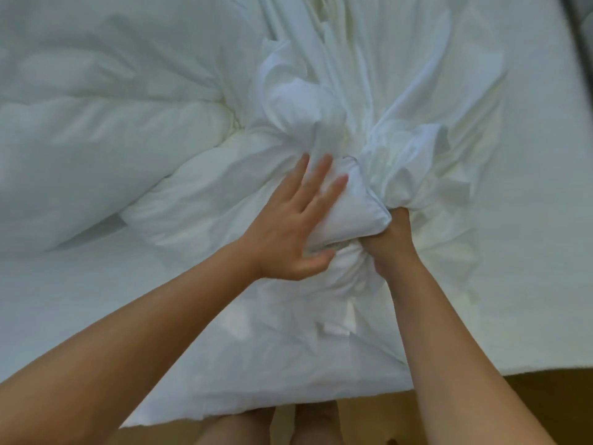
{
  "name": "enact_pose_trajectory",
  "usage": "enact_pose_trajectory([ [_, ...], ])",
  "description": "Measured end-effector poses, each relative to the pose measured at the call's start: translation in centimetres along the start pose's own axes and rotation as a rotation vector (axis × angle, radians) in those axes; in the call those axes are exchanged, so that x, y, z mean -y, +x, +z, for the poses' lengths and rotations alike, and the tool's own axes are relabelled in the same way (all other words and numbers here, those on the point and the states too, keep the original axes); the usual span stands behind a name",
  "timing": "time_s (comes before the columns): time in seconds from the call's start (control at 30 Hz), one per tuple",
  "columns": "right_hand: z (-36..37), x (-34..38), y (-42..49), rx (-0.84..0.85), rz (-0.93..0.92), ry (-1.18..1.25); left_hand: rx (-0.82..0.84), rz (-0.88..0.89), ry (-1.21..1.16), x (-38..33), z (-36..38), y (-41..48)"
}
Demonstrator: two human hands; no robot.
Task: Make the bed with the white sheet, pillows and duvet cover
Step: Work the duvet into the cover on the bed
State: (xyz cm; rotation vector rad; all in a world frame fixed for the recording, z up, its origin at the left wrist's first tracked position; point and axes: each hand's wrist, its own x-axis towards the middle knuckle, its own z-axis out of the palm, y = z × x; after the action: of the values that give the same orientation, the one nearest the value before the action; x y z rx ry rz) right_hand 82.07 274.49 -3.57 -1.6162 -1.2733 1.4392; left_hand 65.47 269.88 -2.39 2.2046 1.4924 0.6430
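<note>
My left hand [290, 226] flat, fingers spread, pressing piped duvet corner [349, 213]. My right hand [393, 239] clenched on bunched duvet cover [414, 162] beside corner. Duvet bulk [96, 123] left. Bare sheet [539, 220] right; bed edge [545, 369] near.

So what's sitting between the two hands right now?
Head view: a piped duvet corner, left hand flat against it, right hand gripping bunched duvet cover beside it.

White bed [529, 220] bears crumpled duvet [112, 117] (perhaps its cover [417, 91]).
</note>
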Motion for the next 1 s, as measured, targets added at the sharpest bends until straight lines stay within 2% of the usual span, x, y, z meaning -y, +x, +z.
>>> enact_pose_trajectory([
  [0.03,0.0,0.0,0.0,-0.008,0.022,-0.002,-0.005,0.065,0.138,0.2,0.2,-0.2],
  [0.1,0.3,0.3,0.0,-0.001,0.044,0.011,-0.092,0.083,0.348,1.0,0.5,0.7],
  [0.17,0.0,1.0,0.1,-0.026,0.109,0.12,-0.202,-0.024,0.476,1.9,0.2,2.1],
  [0.23,-0.8,2.0,0.3,-0.086,0.144,0.176,-0.241,-0.15,0.529,2.3,-0.3,3.4],
  [0.3,-1.9,3.2,0.5,-0.151,0.124,0.173,-0.165,-0.226,0.442,1.8,-0.8,4.4],
  [0.4,-2.6,5.0,0.4,-0.227,0.051,0.101,0.035,-0.429,0.114,-0.5,-0.2,5.5],
  [0.5,-1.8,5.9,-0.3,-0.264,0.052,-0.063,-0.049,-0.622,-0.345,-2.3,0.7,5.8],
  [0.6,-0.9,6.3,-0.8,-0.22,0.071,-0.189,-0.147,-0.747,-0.654,-2.8,0.6,5.4],
  [0.67,-0.9,6.4,-0.7,-0.189,0.074,-0.186,-0.273,-0.767,-0.695,-2.9,-0.3,5.9],
  [0.77,-1.7,7.0,-0.4,-0.149,0.08,-0.11,-0.459,-0.785,-0.625,-3.9,-0.8,7.9],
  [0.87,-4.8,8.7,0.2,-0.206,0.05,0.045,-0.495,-0.76,-0.577,-7.7,0.0,11.3],
  [1.0,-13.1,12.2,1.4,-0.291,-0.019,0.116,-0.494,-0.525,-0.496,-13.7,0.5,17.5],
])
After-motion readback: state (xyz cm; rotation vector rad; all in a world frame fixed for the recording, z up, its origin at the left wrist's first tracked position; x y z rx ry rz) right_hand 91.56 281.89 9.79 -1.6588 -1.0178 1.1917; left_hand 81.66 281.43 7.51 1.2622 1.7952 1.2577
